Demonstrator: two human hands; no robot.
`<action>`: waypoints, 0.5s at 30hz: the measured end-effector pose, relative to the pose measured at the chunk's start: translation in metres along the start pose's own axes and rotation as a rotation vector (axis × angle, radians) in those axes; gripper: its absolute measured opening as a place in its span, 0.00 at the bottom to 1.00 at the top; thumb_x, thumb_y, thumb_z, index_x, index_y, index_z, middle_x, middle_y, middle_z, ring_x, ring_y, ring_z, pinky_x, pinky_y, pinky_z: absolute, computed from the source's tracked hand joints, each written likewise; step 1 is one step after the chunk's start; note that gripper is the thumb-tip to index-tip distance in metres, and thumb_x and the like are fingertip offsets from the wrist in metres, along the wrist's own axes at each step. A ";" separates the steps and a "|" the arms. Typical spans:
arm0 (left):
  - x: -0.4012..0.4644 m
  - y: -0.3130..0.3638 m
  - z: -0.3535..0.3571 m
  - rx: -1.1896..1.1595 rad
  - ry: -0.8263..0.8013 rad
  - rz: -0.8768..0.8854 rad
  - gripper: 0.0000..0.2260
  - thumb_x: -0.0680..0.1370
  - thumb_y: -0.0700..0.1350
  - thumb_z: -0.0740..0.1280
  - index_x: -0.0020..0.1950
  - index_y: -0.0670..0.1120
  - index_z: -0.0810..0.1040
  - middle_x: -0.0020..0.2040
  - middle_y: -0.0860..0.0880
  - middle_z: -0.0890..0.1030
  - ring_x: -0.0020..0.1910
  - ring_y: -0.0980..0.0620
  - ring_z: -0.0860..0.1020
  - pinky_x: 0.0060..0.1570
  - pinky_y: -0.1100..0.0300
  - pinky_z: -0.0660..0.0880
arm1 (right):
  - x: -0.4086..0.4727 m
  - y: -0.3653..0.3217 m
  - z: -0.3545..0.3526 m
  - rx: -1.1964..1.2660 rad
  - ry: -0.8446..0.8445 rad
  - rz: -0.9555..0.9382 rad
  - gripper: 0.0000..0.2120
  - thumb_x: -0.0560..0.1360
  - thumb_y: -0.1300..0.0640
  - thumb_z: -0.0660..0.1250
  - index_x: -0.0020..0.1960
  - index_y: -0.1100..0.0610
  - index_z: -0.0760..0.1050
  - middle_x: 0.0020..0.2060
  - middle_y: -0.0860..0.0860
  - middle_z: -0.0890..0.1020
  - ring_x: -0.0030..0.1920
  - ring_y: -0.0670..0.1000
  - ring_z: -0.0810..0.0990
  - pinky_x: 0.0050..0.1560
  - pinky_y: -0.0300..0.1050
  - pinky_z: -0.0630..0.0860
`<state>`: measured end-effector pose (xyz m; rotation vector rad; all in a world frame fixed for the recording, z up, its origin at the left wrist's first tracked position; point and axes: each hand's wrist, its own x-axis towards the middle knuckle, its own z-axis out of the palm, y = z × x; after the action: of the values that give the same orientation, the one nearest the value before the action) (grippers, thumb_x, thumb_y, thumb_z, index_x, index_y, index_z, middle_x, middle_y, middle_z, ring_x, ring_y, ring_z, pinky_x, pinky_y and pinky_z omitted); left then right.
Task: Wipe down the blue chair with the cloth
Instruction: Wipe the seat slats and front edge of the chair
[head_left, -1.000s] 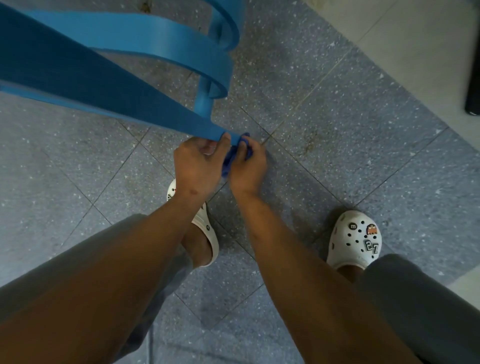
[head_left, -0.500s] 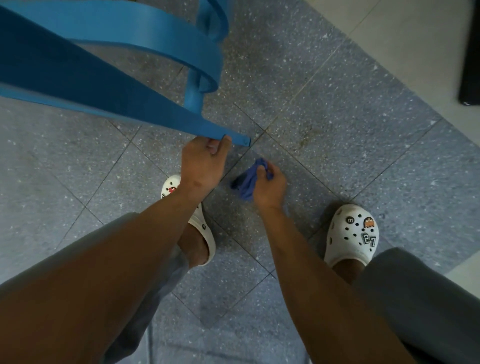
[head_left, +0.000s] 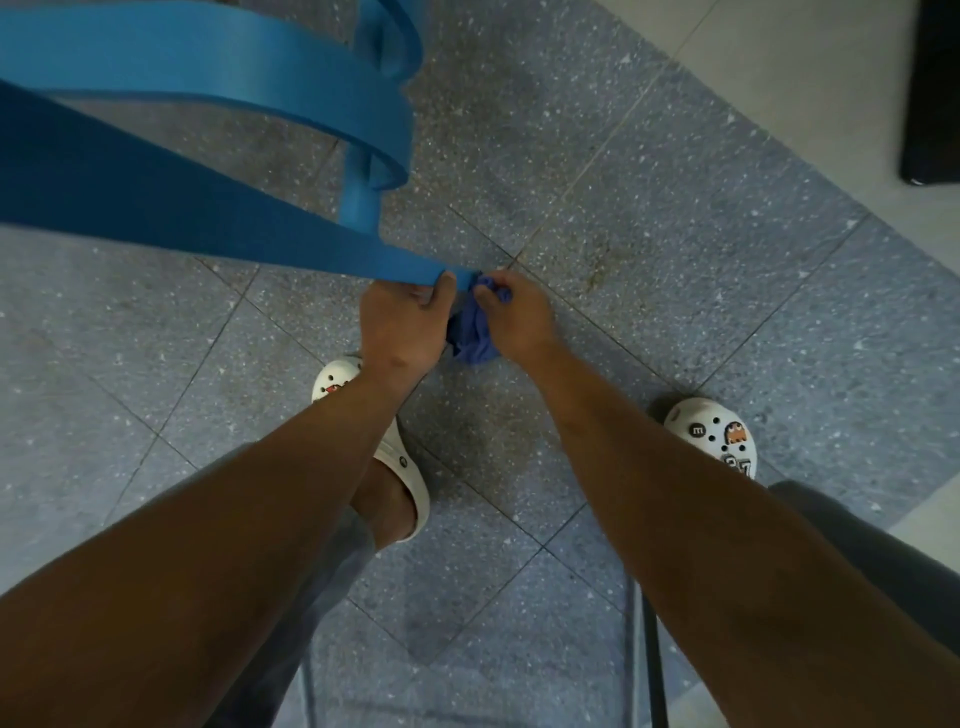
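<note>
A speckled grey tiled floor (head_left: 649, 218) lay under everything, with a pale strip along its far right side. The blue chair (head_left: 218, 208) was tipped, one of its long flat legs reaching down towards the person. The left hand (head_left: 402, 325) gripped the end of that leg, thumb hooked over its top edge. The right hand (head_left: 517, 319) had its fingers curled round the bunched blue cloth (head_left: 475, 335), pressed against the very tip of the leg beside the left hand. Half a second before, the cloth had hung clear of the chair, below the leg's tip; it had since come back into contact. That reads as a fresh pass on the leg's end, so the wiping appeared to be under way there, not finished. White clogs (head_left: 714, 436) stood on either side.
</note>
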<state>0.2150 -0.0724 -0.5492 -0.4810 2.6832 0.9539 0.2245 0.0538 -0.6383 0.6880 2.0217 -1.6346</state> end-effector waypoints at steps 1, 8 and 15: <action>0.000 -0.001 0.001 0.005 0.004 -0.006 0.11 0.80 0.50 0.70 0.52 0.42 0.83 0.48 0.47 0.86 0.49 0.51 0.83 0.50 0.64 0.75 | -0.004 -0.001 -0.001 0.022 -0.003 -0.034 0.07 0.81 0.62 0.67 0.56 0.61 0.81 0.45 0.50 0.80 0.43 0.43 0.77 0.40 0.25 0.69; -0.001 0.000 0.000 0.015 0.009 -0.038 0.13 0.79 0.52 0.70 0.47 0.43 0.84 0.42 0.47 0.86 0.43 0.51 0.84 0.50 0.50 0.80 | -0.033 -0.012 0.036 0.164 0.146 -0.029 0.05 0.83 0.59 0.63 0.53 0.56 0.77 0.46 0.50 0.81 0.44 0.43 0.79 0.43 0.31 0.72; -0.003 0.004 -0.009 0.027 -0.076 -0.011 0.11 0.81 0.50 0.69 0.46 0.43 0.82 0.42 0.51 0.83 0.47 0.52 0.82 0.53 0.58 0.77 | 0.004 -0.002 0.006 -0.132 0.096 0.108 0.12 0.83 0.57 0.63 0.61 0.60 0.81 0.54 0.56 0.84 0.54 0.54 0.82 0.49 0.39 0.70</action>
<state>0.2153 -0.0744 -0.5392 -0.4445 2.6196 0.9135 0.2199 0.0481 -0.6405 0.8262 2.0990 -1.4181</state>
